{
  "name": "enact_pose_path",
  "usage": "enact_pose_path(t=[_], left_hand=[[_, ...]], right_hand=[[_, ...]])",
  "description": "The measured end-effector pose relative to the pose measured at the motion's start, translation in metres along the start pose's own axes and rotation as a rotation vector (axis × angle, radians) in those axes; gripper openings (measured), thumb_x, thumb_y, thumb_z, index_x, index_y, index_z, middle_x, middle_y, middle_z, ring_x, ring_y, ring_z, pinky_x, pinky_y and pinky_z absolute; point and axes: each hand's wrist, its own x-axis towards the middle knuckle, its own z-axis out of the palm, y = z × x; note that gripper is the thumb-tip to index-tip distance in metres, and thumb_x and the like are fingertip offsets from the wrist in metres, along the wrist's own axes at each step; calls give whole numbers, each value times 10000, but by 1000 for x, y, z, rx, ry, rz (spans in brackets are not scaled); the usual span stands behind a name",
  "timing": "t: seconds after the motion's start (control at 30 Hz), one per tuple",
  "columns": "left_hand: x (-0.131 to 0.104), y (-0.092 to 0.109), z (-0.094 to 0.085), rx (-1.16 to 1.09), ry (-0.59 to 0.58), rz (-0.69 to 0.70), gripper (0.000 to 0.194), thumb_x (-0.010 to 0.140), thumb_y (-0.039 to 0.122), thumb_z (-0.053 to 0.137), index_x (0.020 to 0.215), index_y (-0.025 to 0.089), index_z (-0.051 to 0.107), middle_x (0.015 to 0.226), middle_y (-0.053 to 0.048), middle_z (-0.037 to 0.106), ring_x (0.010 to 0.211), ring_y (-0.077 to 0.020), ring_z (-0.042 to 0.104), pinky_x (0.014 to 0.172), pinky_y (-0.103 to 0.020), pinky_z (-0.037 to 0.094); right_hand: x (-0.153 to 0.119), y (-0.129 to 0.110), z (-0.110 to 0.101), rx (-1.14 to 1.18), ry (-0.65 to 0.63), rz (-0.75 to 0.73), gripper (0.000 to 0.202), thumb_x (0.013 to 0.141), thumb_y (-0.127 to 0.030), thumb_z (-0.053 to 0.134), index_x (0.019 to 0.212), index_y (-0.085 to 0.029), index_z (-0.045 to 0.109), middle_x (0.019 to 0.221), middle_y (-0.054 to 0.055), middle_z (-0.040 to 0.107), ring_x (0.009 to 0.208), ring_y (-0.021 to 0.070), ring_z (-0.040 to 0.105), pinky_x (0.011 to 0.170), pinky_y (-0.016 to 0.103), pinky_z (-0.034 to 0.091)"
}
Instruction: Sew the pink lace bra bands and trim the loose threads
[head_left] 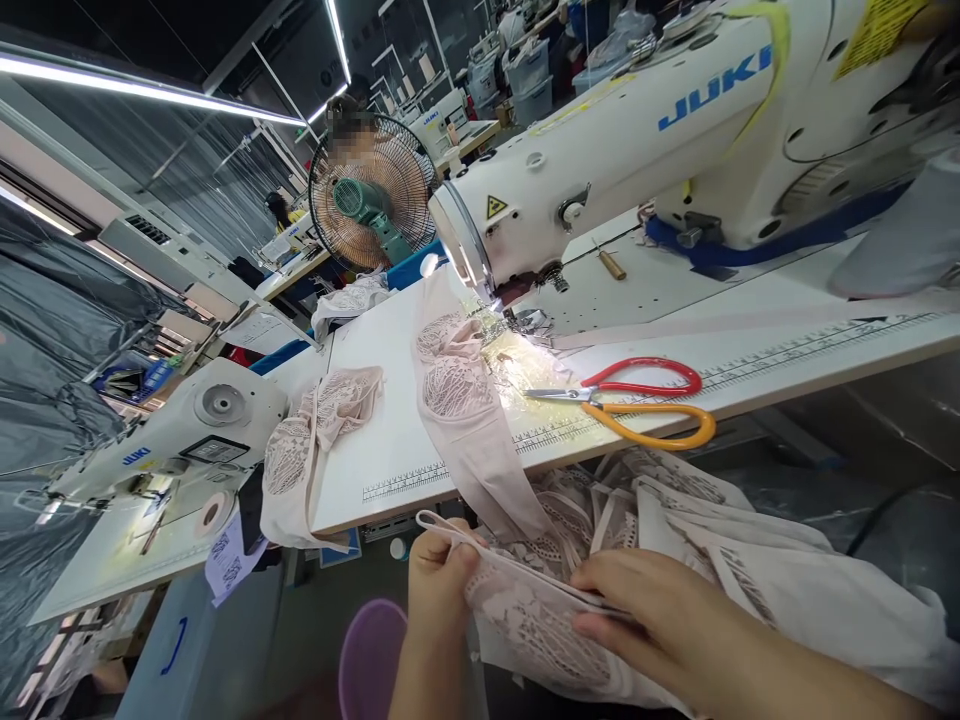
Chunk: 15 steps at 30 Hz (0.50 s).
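Pale pink lace garment piece (525, 620) pinched taut between left hand (439, 580) and right hand (652, 610), strap edge aligned below white counter (390, 400).

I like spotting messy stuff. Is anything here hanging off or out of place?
Yes. One pink lace piece droops over the table's left edge, and another trails off the front toward the hands. The scissors lie flat.
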Motion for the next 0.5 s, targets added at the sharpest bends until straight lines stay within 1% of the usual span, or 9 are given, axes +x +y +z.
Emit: enact_pose_path(t=[0.1, 0.17, 0.27, 0.4, 0.5], left_hand=[[3, -2, -5, 16, -144, 23, 211, 692, 350, 778, 648, 168, 681, 695, 1, 508, 516, -85, 441, 496, -229, 346], [5, 0, -7, 32, -212, 46, 178, 709, 317, 768, 682, 181, 657, 692, -2, 528, 522, -94, 454, 507, -234, 363], [7, 10, -10, 90, -287, 78, 147, 713, 276, 770, 717, 197, 646, 662, -8, 557, 541, -113, 475, 525, -243, 387], [7, 27, -12, 225, -356, 137, 57, 732, 224, 751, 758, 209, 703, 695, -41, 597, 622, -146, 511, 553, -249, 398], [5, 37, -13, 293, -391, 152, 35, 760, 228, 728, 792, 217, 732, 726, -50, 607, 612, -134, 499, 549, -243, 383]], right_hand=[[0, 3, -7, -7, -154, 14, 99, 846, -173, 520, 901, -207, 595, 835, 23, 674, 765, 208, 630, 679, 306, 464], [0, 5, -11, -20, -215, 20, 86, 852, -171, 535, 907, -204, 593, 844, 31, 669, 776, 218, 629, 686, 317, 465], [0, 7, -14, -23, -234, -11, 70, 868, -186, 543, 919, -209, 585, 848, 42, 655, 778, 229, 623, 689, 332, 470], [0, 9, -16, -3, -251, -54, 50, 910, -204, 518, 902, -218, 565, 841, 34, 613, 759, 213, 600, 653, 327, 466], [1, 9, -19, -9, -285, -51, 101, 923, -173, 479, 870, -210, 557, 849, 31, 582, 743, 205, 584, 627, 327, 452]])
